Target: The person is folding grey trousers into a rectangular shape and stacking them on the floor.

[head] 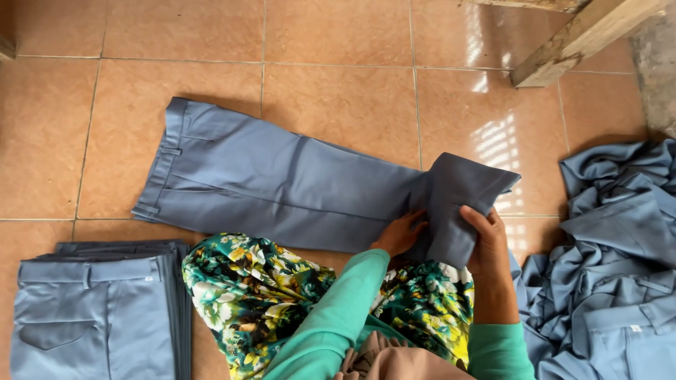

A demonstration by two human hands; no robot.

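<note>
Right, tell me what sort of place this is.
Probably a home or small garment workroom, with the work done on the floor. A tiled floor serves as the surface, folded grey-blue trousers are stacked on one side, and an unsorted heap of the same cloth lies on the other.
</note>
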